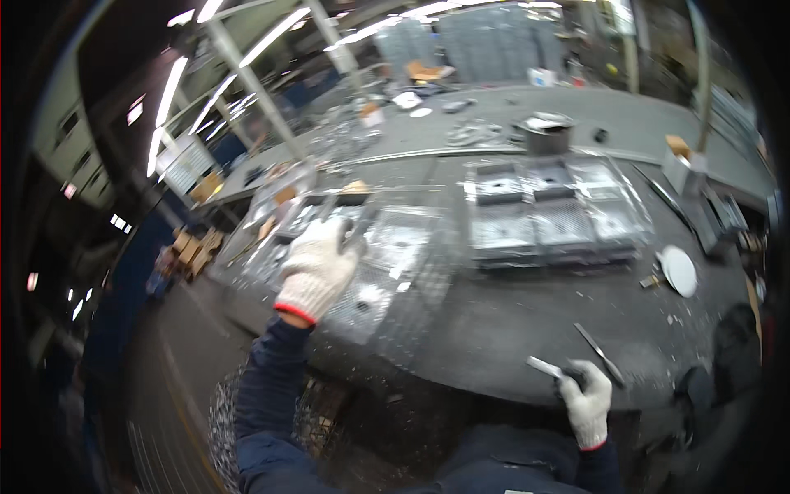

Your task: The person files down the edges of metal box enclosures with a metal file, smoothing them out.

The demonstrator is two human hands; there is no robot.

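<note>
My left hand (319,267), in a white knit glove with a red cuff, reaches over the clear plastic tray (411,222) on the left of the bench. Its fingers are blurred at the tray's upper side, so I cannot tell whether they grip anything. Shiny metallic-looking pieces seem to sit in the tray. My right hand (587,403), gloved too, is closed near the bench's front edge around a short tool with a pale, flat end (543,366); its kind is unclear. Just beyond that hand lies a slim metal tool (599,354).
A stack of clear compartment trays (551,214) stands right of centre. Behind it is a round metal container (546,133). A white disc (679,272) and a dark boxy device (714,222) are at the right. Cardboard boxes (196,249) sit beyond the bench's left end.
</note>
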